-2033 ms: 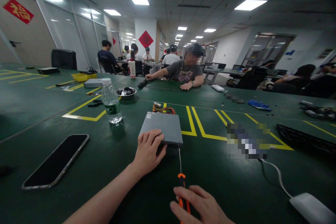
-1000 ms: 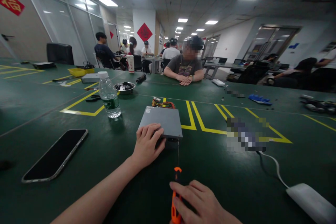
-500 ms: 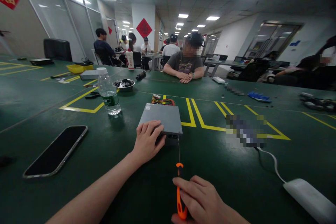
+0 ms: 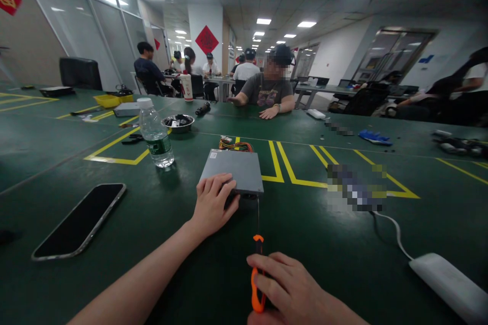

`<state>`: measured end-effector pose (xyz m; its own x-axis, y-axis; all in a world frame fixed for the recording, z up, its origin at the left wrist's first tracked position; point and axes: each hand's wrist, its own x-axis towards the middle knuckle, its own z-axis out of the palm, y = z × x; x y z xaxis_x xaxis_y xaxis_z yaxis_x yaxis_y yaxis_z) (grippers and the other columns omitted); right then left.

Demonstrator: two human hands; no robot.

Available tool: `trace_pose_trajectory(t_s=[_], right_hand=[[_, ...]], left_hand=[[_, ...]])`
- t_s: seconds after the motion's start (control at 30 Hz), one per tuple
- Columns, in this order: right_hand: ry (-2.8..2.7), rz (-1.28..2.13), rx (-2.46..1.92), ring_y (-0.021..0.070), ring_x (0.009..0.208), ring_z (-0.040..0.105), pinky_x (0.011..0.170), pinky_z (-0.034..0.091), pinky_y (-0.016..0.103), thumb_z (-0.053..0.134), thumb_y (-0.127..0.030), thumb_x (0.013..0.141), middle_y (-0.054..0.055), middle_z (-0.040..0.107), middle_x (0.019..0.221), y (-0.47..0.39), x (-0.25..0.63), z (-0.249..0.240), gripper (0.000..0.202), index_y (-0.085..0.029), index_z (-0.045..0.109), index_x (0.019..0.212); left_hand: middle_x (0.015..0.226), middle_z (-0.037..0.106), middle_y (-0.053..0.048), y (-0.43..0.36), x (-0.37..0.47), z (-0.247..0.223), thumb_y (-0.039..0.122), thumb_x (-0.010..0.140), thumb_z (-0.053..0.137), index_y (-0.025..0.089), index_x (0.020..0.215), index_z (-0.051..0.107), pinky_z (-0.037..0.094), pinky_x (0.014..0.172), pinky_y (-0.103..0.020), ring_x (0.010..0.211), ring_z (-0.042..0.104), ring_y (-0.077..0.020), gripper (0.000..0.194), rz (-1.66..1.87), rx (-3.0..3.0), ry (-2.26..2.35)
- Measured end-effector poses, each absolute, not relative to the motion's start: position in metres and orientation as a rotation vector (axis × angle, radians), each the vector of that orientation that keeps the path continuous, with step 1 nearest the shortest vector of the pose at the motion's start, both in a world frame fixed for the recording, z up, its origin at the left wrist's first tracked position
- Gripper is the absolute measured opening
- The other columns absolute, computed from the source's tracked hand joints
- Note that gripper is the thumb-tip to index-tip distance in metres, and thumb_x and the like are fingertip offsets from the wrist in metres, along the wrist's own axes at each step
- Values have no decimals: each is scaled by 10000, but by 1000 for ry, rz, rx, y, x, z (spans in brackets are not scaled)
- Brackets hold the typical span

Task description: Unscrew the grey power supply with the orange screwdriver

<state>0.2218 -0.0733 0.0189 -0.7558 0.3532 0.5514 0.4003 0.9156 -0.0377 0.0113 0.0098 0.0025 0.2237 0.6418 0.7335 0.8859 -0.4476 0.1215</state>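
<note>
A grey metal computer power supply (image 4: 233, 168) lies flat on the green table, with its bundle of coloured wires (image 4: 238, 145) at the far side. My left hand (image 4: 215, 200) grips its near left part, fingers over the top and thumb by the front face. An orange and black screwdriver (image 4: 258, 284) is held in my right hand (image 4: 284, 284), fingers wrapped along the handle. Its thin shaft points away from me, and the tip is at the near right corner of the power supply. Whether the tip sits in a screw is too small to tell.
Left of the power supply stand a water bottle (image 4: 155, 134) and a phone (image 4: 80, 221). A metal bowl (image 4: 178, 123) holds small dark parts. At right lie a white adapter (image 4: 450, 284) with a cable and blue gloves (image 4: 374, 137). A person (image 4: 269, 91) sits across the table.
The screwdriver handle has turned a little in my right hand, and its tip stays at the corner. My left hand keeps its place. The person opposite has moved their hands apart, raising one.
</note>
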Motion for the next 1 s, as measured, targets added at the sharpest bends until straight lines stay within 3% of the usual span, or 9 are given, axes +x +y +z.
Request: trace_pose_trajectory(t_s=[0.13,0.23,0.37,0.47,0.57,0.73,0.93,1.0], right_hand=[[-2590,-136,-526,152,758,627,666,479,271,482,-414,885,87,653,1003,-72,221,22,279,-192,574,1028],[-2519,-191,-455,133,694,624,659,478,267,476,-375,898,110,661,988,-73,224,19,256,-150,587,947],[-2527,-192,-518,148,788,628,703,479,259,529,-439,859,106,660,1004,-74,224,17,291,-152,577,865],[-2585,-177,-556,153,833,623,677,484,245,475,-468,879,84,657,992,-73,220,20,313,-183,575,961],[-2558,-201,-513,154,806,626,649,489,256,367,-401,937,87,657,954,-71,219,20,311,-180,570,1016],[-2469,-238,-383,111,675,604,631,470,237,377,-126,910,81,661,919,-66,225,11,183,-147,555,873],[-2491,-288,-496,101,616,568,538,439,191,508,-247,868,36,654,875,-63,219,4,122,-201,561,967],[-2411,-302,-487,79,514,517,479,401,178,500,-176,858,0,649,784,-62,216,1,80,-199,566,898]], left_hand=[[1147,570,-66,9,12,3,310,811,523,240,1044,523,286,912,-407,1106,480,-230,244,-1064,-2172,-1430],[1138,558,-73,9,12,3,330,796,540,243,1021,535,261,947,-433,1152,447,-244,241,-1082,-2132,-1463],[1132,565,-67,8,13,3,339,785,552,249,1007,540,225,977,-457,1162,445,-245,240,-1103,-2114,-1488],[1146,580,-51,8,14,4,330,790,550,251,1001,537,217,980,-457,1146,464,-236,225,-1119,-2127,-1483],[1151,594,-34,8,14,6,323,793,550,254,989,538,216,977,-454,1111,489,-227,208,-1133,-2139,-1473],[1129,617,-24,9,12,6,317,790,558,257,989,547,226,955,-442,1072,512,-222,208,-1136,-2158,-1455],[1124,620,-31,10,11,6,311,786,560,259,988,558,244,927,-435,1060,519,-229,208,-1162,-2151,-1444],[1115,624,-26,11,11,6,306,783,564,261,983,560,250,923,-434,1054,522,-228,204,-1172,-2154,-1435]])
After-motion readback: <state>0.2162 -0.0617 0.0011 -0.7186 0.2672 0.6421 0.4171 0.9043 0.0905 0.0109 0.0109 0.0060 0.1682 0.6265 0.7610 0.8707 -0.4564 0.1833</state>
